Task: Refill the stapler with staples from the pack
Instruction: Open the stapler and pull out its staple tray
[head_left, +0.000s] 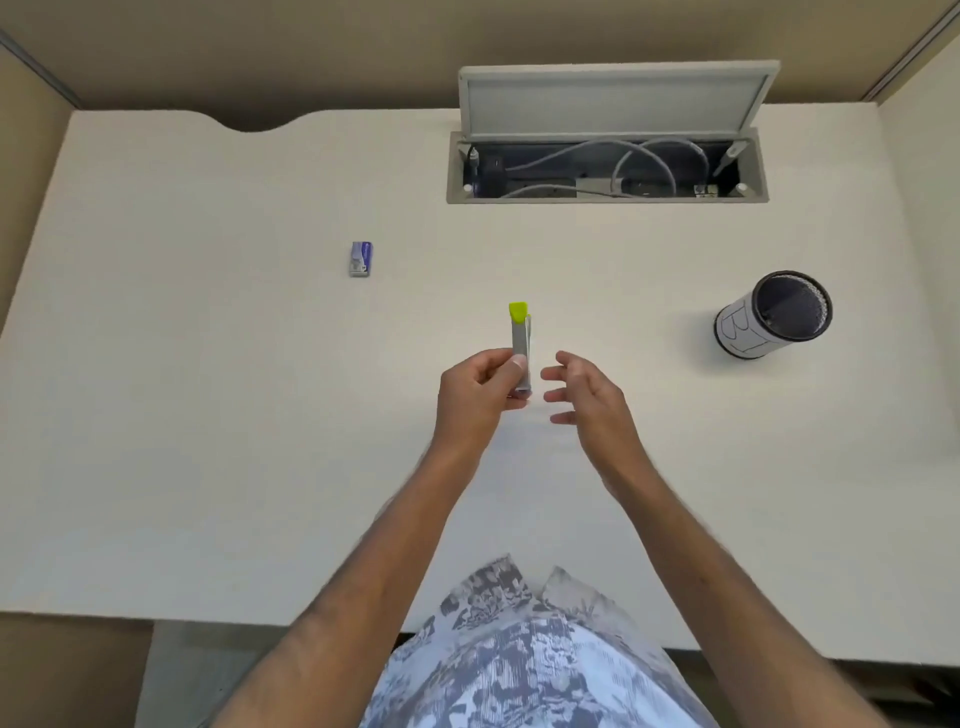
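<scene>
The left hand (475, 397) holds the stapler (521, 351) above the white table (208, 415). Its grip is closed around the stapler's near end, with the thumb on top. The rest of the stapler sticks out away from the person, and its yellow-green tip is at the far end. The right hand (584, 397) is just beside the stapler, open and holding nothing. The small pack of staples (360, 259) lies on the table, well apart to the far left.
</scene>
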